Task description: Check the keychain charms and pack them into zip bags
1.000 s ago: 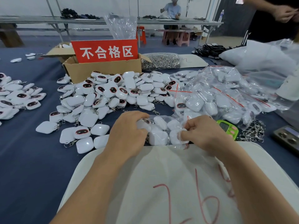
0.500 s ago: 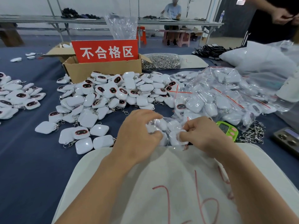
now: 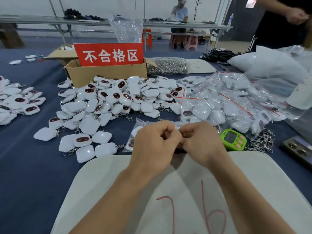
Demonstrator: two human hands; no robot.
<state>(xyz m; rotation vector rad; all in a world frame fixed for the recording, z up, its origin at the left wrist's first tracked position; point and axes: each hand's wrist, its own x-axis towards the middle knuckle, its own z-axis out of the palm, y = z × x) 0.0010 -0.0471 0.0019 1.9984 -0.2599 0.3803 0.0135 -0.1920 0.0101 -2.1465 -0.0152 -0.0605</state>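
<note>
Clear plastic zip bag (image 3: 135,132) of white square keychain charms lies at 12 o'clock of the white mat (image 3: 104,174); left hand (image 3: 155,144) and right hand (image 3: 200,142) pinch its top, seemingly; loose charms (image 3: 118,97) heaped at 11 o'clock.

Green timer (image 3: 233,139), cardboard box (image 3: 106,74), red sign (image 3: 109,54), phone (image 3: 298,149)

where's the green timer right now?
Head view, right of centre: the green timer sits on the blue cloth just right of the right hand, with loose key rings on its right and bagged charms behind it.
</note>
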